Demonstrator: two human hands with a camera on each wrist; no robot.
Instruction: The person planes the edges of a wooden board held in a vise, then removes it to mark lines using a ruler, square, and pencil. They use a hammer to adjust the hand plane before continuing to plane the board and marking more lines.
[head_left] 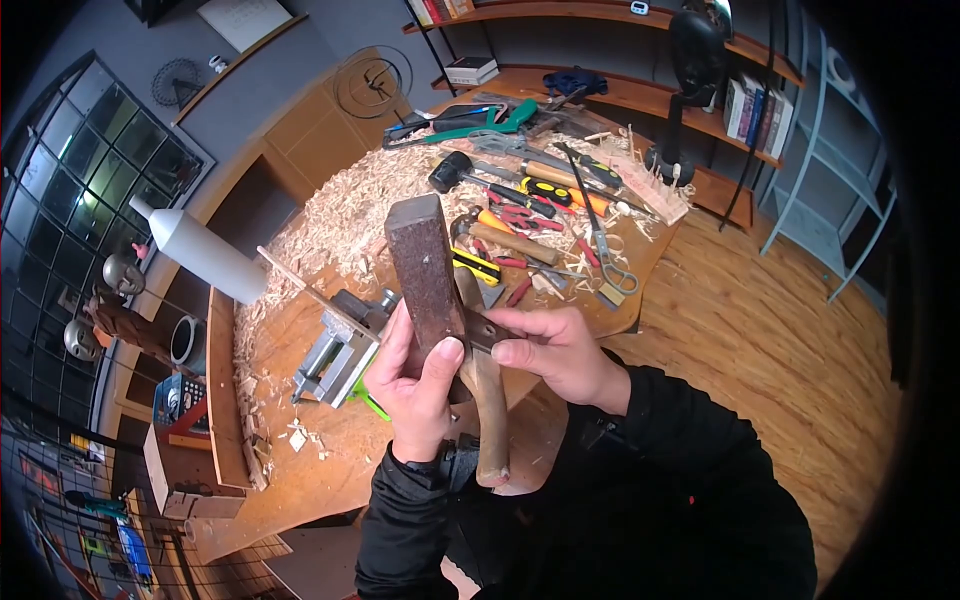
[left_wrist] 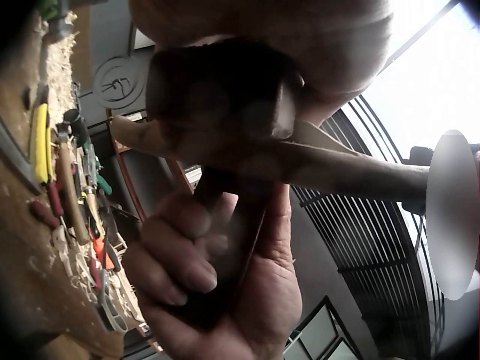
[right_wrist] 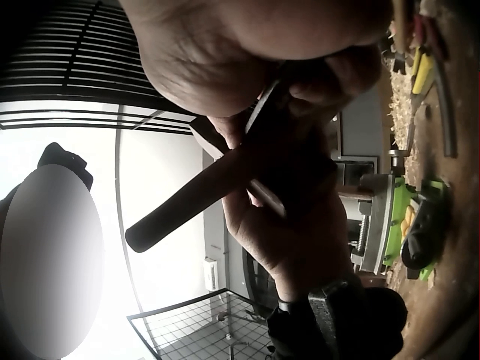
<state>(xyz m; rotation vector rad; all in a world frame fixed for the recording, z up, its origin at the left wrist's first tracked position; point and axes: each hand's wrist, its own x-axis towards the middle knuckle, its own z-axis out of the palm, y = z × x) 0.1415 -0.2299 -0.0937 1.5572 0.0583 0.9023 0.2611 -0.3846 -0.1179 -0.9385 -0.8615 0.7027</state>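
Note:
Both hands hold up a dark, worn wooden hand plane [head_left: 425, 250] with a paler, curved crosswise handle [head_left: 488, 410]. Its squared block end points up and away from the body, above the table. My left hand [head_left: 415, 375] grips the block's side, thumb on the near face and fingers behind. From the other side my right hand [head_left: 560, 355] pinches the near end of the body beside the handle. In the left wrist view, curled fingers of the right hand [left_wrist: 180, 255] wrap the body below the handle. The plane's underside is mostly hidden.
A wooden table [head_left: 290, 450] lies below, strewn with wood shavings [head_left: 340, 215]. A metal vise [head_left: 340, 350] stands left of the hands. Beyond are a black mallet [head_left: 452, 172], a hammer [head_left: 515, 240], scissors [head_left: 610, 265], a yellow utility knife [head_left: 477, 265] and a green-handled saw [head_left: 500, 122].

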